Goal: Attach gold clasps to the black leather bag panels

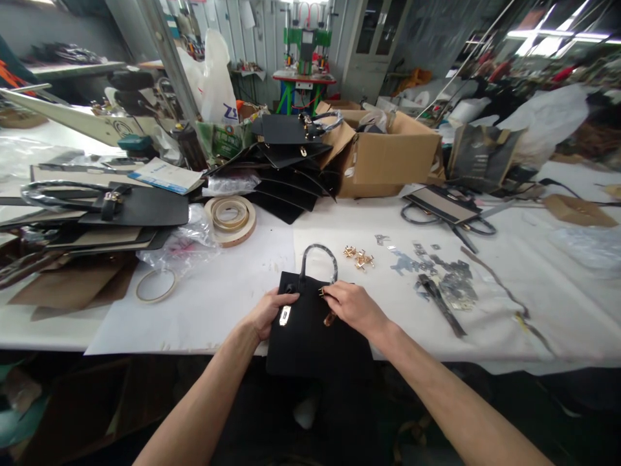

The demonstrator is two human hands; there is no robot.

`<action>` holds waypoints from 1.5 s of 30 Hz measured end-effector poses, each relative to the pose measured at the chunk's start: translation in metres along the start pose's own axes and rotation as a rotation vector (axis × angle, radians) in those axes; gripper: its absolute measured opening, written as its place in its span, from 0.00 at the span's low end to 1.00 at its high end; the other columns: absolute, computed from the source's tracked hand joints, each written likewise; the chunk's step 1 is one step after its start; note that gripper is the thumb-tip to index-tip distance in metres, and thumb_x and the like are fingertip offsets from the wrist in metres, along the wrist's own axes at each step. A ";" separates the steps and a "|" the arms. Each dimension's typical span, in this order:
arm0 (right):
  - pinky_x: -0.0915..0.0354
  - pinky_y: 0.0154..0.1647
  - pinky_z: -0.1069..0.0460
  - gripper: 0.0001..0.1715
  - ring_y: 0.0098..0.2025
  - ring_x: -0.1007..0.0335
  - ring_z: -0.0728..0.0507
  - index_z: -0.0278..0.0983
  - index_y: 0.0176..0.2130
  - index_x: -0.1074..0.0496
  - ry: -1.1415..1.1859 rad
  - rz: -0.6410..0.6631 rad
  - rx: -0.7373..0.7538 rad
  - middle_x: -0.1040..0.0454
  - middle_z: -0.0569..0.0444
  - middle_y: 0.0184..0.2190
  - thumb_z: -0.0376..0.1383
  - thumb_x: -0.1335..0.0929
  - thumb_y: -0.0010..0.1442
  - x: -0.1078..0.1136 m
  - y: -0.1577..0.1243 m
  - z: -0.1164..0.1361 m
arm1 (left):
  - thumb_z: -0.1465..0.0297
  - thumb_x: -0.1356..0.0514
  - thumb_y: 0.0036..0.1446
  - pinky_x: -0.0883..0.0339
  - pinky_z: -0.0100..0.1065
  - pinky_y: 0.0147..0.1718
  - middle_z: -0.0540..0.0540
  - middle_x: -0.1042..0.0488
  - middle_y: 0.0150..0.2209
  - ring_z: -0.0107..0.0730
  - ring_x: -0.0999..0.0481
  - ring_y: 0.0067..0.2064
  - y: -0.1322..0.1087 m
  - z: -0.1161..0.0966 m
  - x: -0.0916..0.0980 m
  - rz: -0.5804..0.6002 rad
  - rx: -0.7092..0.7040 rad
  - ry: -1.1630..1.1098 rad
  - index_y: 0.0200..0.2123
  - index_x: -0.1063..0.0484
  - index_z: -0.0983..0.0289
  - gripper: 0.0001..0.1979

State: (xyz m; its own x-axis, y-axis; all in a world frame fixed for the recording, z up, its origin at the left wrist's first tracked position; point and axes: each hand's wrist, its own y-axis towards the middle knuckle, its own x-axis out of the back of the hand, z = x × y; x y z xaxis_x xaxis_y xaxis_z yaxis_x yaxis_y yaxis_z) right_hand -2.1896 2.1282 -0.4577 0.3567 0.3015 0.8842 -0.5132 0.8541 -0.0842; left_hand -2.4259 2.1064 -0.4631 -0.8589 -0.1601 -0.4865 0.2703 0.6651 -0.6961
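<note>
A black handbag panel (pixel 317 346) with a looped handle (pixel 320 248) lies over the table's front edge. My left hand (pixel 268 312) grips its left side, thumb on the front near a gold metal plate (pixel 285 316). At the right base of the handle, my right hand (pixel 353 305) pinches a small gold fastener (pixel 321 292); its fingers partly hide the spot. Below those fingers is a second metal fitting (pixel 330 318), reddish gold in the light. Loose gold fasteners (pixel 359 257) lie in a small heap beyond my right hand.
Flat metal pieces (pixel 453 278) are scattered at the right, beside a dark narrow tool (pixel 441 305). Tape rolls (pixel 231 219) and stacked black bag panels (pixel 140 206) lie at the left. A cardboard box (pixel 394 158) stands at the back, with another bag piece (pixel 446 206) to its right.
</note>
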 end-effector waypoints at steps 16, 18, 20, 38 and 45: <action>0.29 0.47 0.53 0.10 0.43 0.24 0.46 0.37 0.49 0.22 0.047 -0.096 0.022 0.24 0.53 0.44 0.34 0.33 0.72 -0.009 0.001 -0.001 | 0.73 0.27 0.47 0.23 0.36 0.31 0.59 0.20 0.35 0.38 0.20 0.30 0.001 0.010 0.004 0.001 -0.081 0.034 0.44 0.25 0.67 0.20; 0.29 0.50 0.53 0.10 0.45 0.24 0.47 0.38 0.50 0.22 0.145 -0.183 0.029 0.24 0.54 0.47 0.33 0.31 0.70 -0.012 -0.001 -0.004 | 0.72 0.27 0.47 0.23 0.36 0.31 0.59 0.20 0.36 0.38 0.20 0.31 0.002 0.012 0.005 0.002 -0.094 0.043 0.45 0.26 0.67 0.21; 0.29 0.51 0.53 0.12 0.46 0.24 0.47 0.39 0.52 0.22 0.204 -0.249 0.021 0.23 0.54 0.48 0.33 0.30 0.69 -0.016 -0.002 -0.005 | 0.71 0.27 0.48 0.24 0.35 0.31 0.59 0.20 0.36 0.38 0.20 0.31 0.002 0.012 0.005 0.008 -0.098 0.054 0.46 0.26 0.67 0.22; 0.27 0.48 0.51 0.23 0.46 0.24 0.43 0.33 0.60 0.28 -0.165 -0.232 -0.046 0.24 0.46 0.48 0.27 0.43 0.74 -0.039 0.000 0.026 | 0.65 0.26 0.51 0.23 0.38 0.32 0.62 0.18 0.38 0.45 0.17 0.34 -0.007 0.011 -0.001 0.016 -0.134 0.122 0.47 0.25 0.67 0.23; 0.33 0.67 0.47 0.25 0.60 0.30 0.41 0.38 0.63 0.30 0.517 -0.610 -0.096 0.26 0.48 0.58 0.41 0.34 0.71 -0.007 -0.008 0.054 | 0.48 0.30 0.52 0.23 0.47 0.54 0.60 0.22 0.57 0.59 0.27 0.63 -0.019 -0.006 -0.020 0.078 -0.263 0.047 0.54 0.21 0.60 0.31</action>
State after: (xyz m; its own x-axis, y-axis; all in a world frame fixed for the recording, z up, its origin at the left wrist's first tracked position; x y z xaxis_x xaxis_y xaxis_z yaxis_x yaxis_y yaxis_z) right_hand -2.2302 2.0964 -0.4386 0.8809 -0.0916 0.4644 -0.0506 0.9573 0.2848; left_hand -2.4172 2.1014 -0.4368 -0.8609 -0.0707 -0.5039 0.2195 0.8418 -0.4931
